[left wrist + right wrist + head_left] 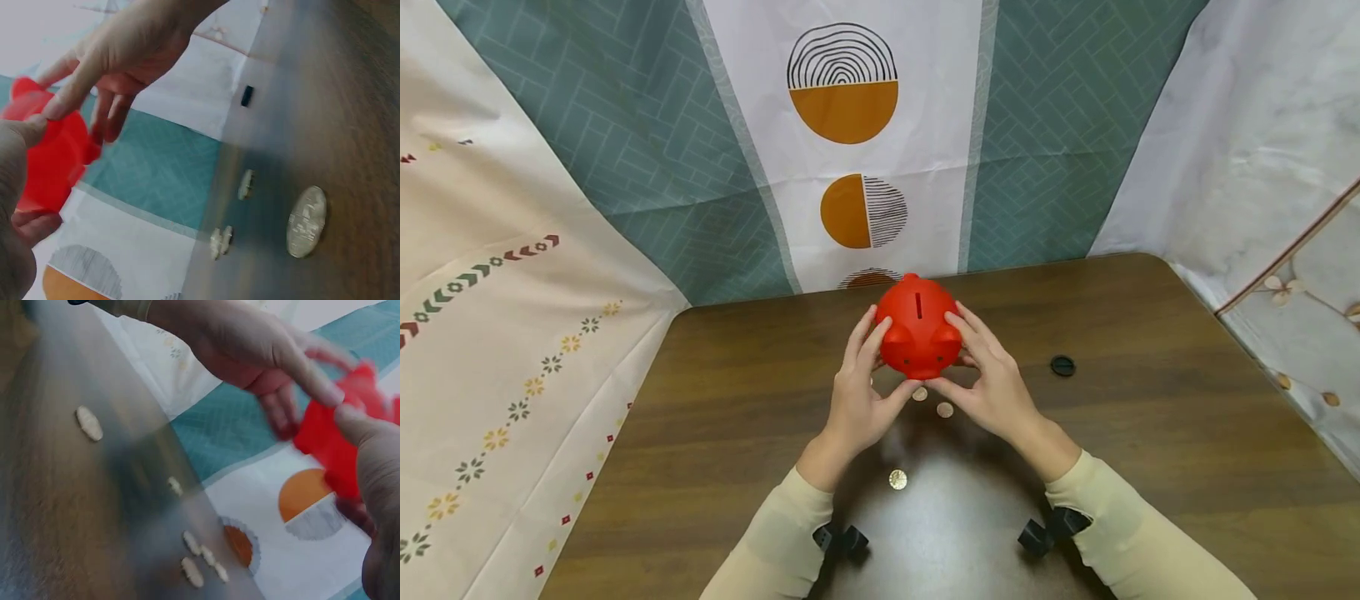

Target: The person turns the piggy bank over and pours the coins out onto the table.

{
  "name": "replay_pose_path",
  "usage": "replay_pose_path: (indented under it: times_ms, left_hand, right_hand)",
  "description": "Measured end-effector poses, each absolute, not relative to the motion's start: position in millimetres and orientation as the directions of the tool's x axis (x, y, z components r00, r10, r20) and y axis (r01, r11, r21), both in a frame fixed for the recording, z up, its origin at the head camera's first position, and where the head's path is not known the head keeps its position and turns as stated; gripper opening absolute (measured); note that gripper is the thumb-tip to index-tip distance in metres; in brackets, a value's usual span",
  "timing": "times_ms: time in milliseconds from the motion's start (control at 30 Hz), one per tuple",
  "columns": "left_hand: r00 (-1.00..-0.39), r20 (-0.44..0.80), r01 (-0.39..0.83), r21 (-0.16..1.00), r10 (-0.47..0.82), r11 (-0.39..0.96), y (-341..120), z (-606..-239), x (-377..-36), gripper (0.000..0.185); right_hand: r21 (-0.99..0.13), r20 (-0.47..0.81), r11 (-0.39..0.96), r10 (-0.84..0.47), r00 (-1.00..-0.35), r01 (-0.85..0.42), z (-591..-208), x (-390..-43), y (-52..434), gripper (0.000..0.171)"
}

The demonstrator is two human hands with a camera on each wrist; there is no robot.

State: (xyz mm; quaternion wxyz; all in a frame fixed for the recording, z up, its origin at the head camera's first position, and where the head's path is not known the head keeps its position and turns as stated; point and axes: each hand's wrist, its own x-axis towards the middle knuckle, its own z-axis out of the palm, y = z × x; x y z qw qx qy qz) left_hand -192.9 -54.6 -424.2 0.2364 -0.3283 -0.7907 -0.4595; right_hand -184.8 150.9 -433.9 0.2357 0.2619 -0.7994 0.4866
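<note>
Both hands grip a red piggy bank (917,325), raised above the table. Its coin slot faces up and its snout points toward me. My left hand (859,404) curls round one side, and my right hand (996,392) holds the other, thumbs close together under the snout. In the left wrist view the piggy bank (53,156) hangs clear of the tabletop; in the right wrist view it (334,440) is blurred. Below lie a gold coin (898,479), another coin (945,409) and a third coin (920,393) near the thumbs. The bank's underside is hidden.
A black round plug (1063,365) lies on the wooden table (737,400), right of my right hand. Several coins show in the right wrist view, one coin (89,423) apart from the others. Patterned cloth (880,158) hangs behind the table's far edge.
</note>
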Motion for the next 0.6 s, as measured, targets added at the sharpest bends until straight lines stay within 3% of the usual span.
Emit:
replay_pose_path:
  times_ms: [67, 200, 300, 600]
  left_hand:
    - [-0.665, 0.689, 0.742, 0.571, 0.287, 0.351, -52.1, -419.3, -190.2, 0.082]
    - [-0.801, 0.515, 0.596, 0.737, 0.306, 0.318, -51.0, -419.7, -188.0, 0.081]
    - [-0.857, 0.405, 0.499, 0.806, 0.318, 0.319, -52.4, -428.0, -192.8, 0.082]
    - [-0.846, 0.404, 0.515, 0.789, 0.348, 0.336, -54.7, -439.8, -202.3, 0.085]
  right_hand:
    - [-0.665, 0.627, 0.369, -0.195, -0.754, -0.649, -431.8, -185.2, 151.2, 0.088]
    - [-0.776, 0.407, 0.423, -0.231, -0.884, -0.468, -438.8, -188.3, 151.6, 0.084]
    - [-0.796, 0.319, 0.456, -0.244, -0.916, -0.399, -443.0, -190.6, 152.0, 0.084]
    - [-0.794, 0.315, 0.467, -0.235, -0.92, -0.391, -439.6, -189.5, 155.2, 0.085]
